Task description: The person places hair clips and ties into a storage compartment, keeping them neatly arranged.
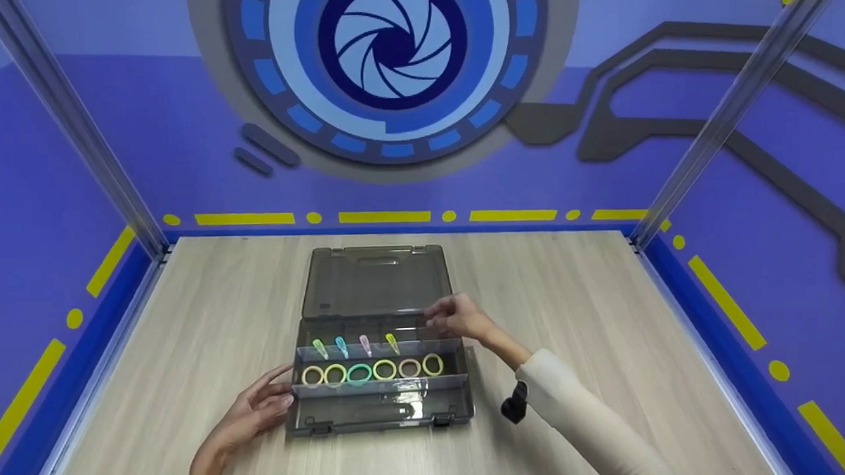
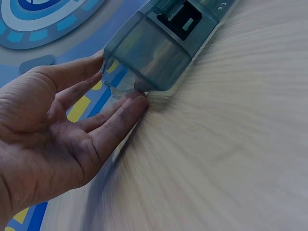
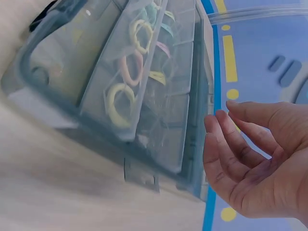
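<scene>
A grey translucent plastic case (image 1: 383, 427) lies on the table with its lid (image 1: 377, 281) tipped back. In its middle compartment several hair ties, among them a green hair tie (image 1: 359, 373) and a pink hair tie (image 3: 132, 70), stand in a row. Several snap hair clips sit along the divider behind them, including a blue clip (image 1: 341, 347) and a yellow clip (image 1: 392, 343). My left hand (image 1: 248, 410) touches the case's left end with fairly straight fingers. Over the back right corner, near the hinge side, my right hand (image 1: 460, 317) hovers with loosely bent fingers and nothing between them.
The case stands mid-table on a light wood tabletop (image 1: 594, 316). Blue printed panels with metal posts (image 1: 741, 93) enclose the table at the back and sides. Two dark latches, one a front latch (image 1: 441, 421), line the case's near edge.
</scene>
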